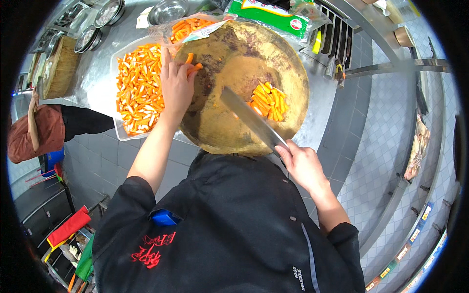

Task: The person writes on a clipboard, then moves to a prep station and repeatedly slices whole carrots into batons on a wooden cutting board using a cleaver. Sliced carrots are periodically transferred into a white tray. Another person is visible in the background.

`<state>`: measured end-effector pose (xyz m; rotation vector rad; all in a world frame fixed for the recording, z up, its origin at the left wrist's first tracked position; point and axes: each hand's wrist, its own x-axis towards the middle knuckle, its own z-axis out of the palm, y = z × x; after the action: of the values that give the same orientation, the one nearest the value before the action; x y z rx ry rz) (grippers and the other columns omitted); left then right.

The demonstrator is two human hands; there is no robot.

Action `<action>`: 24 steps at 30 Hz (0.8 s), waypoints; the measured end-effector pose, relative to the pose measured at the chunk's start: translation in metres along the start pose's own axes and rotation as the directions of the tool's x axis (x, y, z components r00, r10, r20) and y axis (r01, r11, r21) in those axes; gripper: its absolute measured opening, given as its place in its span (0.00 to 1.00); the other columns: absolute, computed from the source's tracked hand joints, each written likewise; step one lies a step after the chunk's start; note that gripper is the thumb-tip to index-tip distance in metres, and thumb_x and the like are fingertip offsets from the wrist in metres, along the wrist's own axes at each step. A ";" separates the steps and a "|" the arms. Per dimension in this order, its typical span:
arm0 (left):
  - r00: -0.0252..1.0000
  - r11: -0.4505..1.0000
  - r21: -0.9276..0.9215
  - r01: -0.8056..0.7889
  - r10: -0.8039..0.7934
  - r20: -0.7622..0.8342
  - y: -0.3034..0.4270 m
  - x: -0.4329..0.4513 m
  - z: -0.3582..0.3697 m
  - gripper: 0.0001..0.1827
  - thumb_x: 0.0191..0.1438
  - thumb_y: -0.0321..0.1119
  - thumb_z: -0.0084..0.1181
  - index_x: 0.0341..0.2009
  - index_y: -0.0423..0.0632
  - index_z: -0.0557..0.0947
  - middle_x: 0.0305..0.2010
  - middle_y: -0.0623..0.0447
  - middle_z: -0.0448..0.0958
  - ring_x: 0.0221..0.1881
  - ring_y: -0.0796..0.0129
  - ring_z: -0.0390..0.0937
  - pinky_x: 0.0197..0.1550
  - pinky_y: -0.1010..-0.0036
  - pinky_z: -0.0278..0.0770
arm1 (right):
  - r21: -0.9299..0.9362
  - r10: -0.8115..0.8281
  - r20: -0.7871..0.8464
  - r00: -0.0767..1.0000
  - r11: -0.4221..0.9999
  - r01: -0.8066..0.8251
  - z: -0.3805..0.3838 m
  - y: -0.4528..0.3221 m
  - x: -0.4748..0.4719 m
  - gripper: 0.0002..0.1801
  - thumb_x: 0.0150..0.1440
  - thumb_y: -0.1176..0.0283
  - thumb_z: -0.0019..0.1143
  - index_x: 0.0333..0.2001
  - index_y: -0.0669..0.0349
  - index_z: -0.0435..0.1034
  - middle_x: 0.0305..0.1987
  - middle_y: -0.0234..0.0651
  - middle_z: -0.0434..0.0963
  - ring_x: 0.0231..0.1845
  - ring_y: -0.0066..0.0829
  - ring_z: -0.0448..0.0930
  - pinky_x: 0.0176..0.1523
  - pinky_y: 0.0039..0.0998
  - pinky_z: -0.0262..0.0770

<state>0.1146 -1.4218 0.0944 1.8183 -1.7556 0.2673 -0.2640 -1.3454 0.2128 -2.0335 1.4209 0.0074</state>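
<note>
My right hand [305, 164] grips the handle of a cleaver [253, 117], its blade slanting up and left across a round wooden chopping block [234, 135]. Right of the blade lies a small heap of cut orange food pieces [271, 100]. At the block's left edge, my left hand [177, 80] has orange sticks [195, 68] at its fingertips. Under and beside that wrist stands a translucent plastic tub [121, 126], filled with cut orange pieces [139, 88] showing white insides. Whole orange sticks [188, 27] fill an opened plastic bag [165, 31] behind my left hand.
A green-and-white plastic package [271, 18] lies behind the block, beside a slotted metal knife rack [329, 36]. Metal bowls [168, 11] stand at the back left of the steel table [95, 84]. Another person [40, 128] is at the far left, near another wooden block [60, 67].
</note>
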 end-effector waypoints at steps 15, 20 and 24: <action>0.904 0.774 -0.617 -0.143 0.356 0.237 0.089 -0.080 -0.032 0.21 0.46 0.17 0.60 0.47 0.42 0.86 0.48 0.47 0.81 0.46 0.51 0.81 0.47 0.63 0.83 | -0.055 0.029 -0.021 0.999 0.998 -0.030 -0.021 -0.004 -0.012 0.18 0.72 0.59 0.57 0.38 0.64 0.73 0.24 0.53 0.79 0.30 0.59 0.83 0.33 0.48 0.79; 0.901 0.792 -0.583 -0.179 0.370 0.225 0.091 -0.082 -0.032 0.20 0.47 0.22 0.59 0.48 0.43 0.85 0.49 0.49 0.80 0.49 0.53 0.81 0.49 0.62 0.83 | -0.168 -0.004 0.013 1.000 0.986 0.007 -0.031 -0.009 -0.023 0.16 0.72 0.57 0.56 0.39 0.58 0.73 0.20 0.49 0.80 0.27 0.57 0.84 0.31 0.53 0.82; 0.899 0.765 -0.621 -0.169 0.378 0.221 0.088 -0.081 -0.030 0.21 0.46 0.22 0.59 0.47 0.42 0.85 0.49 0.48 0.80 0.49 0.52 0.81 0.50 0.62 0.83 | -0.193 -0.012 0.032 0.999 0.981 0.018 -0.022 -0.014 -0.016 0.15 0.72 0.57 0.55 0.41 0.58 0.73 0.20 0.48 0.80 0.27 0.57 0.85 0.32 0.53 0.82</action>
<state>0.0286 -1.3340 0.0997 1.1860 -2.0444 -0.4717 -0.2665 -1.3400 0.2431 -2.1912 1.4331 0.1769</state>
